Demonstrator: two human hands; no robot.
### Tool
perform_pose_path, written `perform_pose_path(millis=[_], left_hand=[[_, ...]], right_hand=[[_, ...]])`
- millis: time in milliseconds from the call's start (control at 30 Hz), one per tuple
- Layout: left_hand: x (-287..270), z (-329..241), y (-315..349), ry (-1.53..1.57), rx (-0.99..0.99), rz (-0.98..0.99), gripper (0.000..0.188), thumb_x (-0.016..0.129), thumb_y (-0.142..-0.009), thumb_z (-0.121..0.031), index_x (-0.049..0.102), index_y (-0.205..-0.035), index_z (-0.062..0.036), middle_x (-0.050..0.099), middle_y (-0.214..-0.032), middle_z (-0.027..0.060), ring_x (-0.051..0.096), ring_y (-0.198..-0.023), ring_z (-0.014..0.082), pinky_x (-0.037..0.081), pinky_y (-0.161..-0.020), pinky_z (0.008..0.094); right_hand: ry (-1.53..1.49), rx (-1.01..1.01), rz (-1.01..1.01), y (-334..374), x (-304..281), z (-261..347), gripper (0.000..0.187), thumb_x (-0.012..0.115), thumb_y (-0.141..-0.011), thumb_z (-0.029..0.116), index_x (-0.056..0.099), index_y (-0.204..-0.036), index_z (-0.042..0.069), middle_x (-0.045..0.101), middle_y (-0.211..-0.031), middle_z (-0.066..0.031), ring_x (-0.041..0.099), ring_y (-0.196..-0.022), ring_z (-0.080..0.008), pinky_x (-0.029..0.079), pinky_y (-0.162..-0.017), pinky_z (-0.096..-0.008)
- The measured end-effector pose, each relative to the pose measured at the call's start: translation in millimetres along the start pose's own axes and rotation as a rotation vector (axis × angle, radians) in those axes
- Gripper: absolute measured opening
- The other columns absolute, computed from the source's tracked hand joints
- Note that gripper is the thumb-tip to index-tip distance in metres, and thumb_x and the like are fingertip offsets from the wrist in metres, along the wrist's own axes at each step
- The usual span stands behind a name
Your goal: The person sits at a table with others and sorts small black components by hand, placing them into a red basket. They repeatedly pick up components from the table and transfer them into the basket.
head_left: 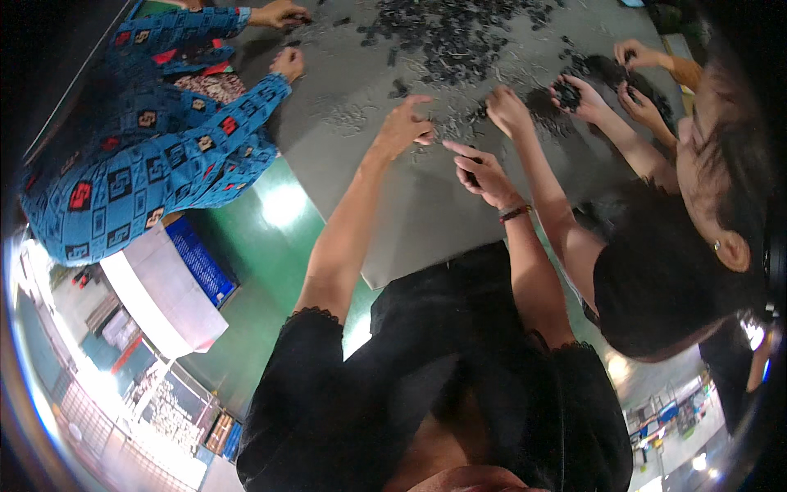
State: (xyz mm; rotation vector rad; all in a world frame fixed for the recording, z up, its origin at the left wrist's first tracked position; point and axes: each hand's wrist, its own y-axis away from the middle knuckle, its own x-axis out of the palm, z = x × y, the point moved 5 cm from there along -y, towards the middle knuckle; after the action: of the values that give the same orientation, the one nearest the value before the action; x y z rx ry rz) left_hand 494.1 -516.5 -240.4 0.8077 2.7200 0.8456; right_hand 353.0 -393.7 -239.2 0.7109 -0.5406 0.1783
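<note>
My left hand (404, 129) is over the grey tabletop (328, 176), index finger stretched to the right and apart from the fingers below it; I see nothing held in it. Across from it, my right hand (487, 178) has its index finger pointing left and the other fingers curled round a small black part (473, 175), whose exact kind is too small to tell. A dark red bracelet (515, 213) circles my right wrist. Just beyond my hands lie thin, light-coloured strips (452, 129) in a loose scatter.
A large spread of small black parts (459, 41) covers the table's far middle. Close on my right, a co-worker's hand (508, 111) reaches over the table; their other hand (578, 100) holds several black parts. At left, a person in a blue patterned sleeve (197, 148) works. White box (156, 287) below left.
</note>
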Motion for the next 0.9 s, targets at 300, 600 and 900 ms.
perform_pose_path(millis=[300, 600, 900], left_hand=[[-32, 32, -10, -0.205, 0.074, -0.017, 0.033, 0.062, -0.073, -0.008, 0.060, -0.106, -0.0052, 0.065, -0.078, 0.0139, 0.065, -0.069, 0.0210, 0.052, -0.064, 0.0318], [47, 54, 23, -0.990, 0.362, 0.032, 0.027, 0.061, -0.079, -0.032, 0.058, -0.095, -0.0102, 0.060, -0.089, 0.0101, 0.061, -0.087, 0.0240, 0.049, -0.069, 0.0361], [163, 100, 26, -1.221, 0.267, 0.149, 0.025, 0.051, -0.082, -0.015, 0.049, -0.100, 0.0022, 0.050, -0.098, 0.0177, 0.055, -0.096, 0.0353, 0.052, -0.077, 0.0390]], right_hand=[[-0.070, -0.182, -0.121, 18, -3, 6, 0.064, 0.051, -0.089, 0.014, 0.016, -0.143, 0.015, 0.048, -0.060, -0.0006, 0.036, -0.044, -0.0050, 0.026, -0.037, -0.0202], [-0.434, -0.094, 0.010, 34, 2, -4, 0.015, 0.051, -0.088, 0.015, 0.053, -0.099, 0.005, 0.048, -0.062, -0.0024, 0.042, -0.049, -0.0073, 0.028, -0.038, -0.0197], [-0.206, -0.032, 0.035, 94, 5, -22, 0.028, 0.048, -0.087, 0.029, 0.049, -0.076, 0.004, 0.043, -0.062, -0.0043, 0.037, -0.046, -0.0092, 0.024, -0.037, -0.0206]])
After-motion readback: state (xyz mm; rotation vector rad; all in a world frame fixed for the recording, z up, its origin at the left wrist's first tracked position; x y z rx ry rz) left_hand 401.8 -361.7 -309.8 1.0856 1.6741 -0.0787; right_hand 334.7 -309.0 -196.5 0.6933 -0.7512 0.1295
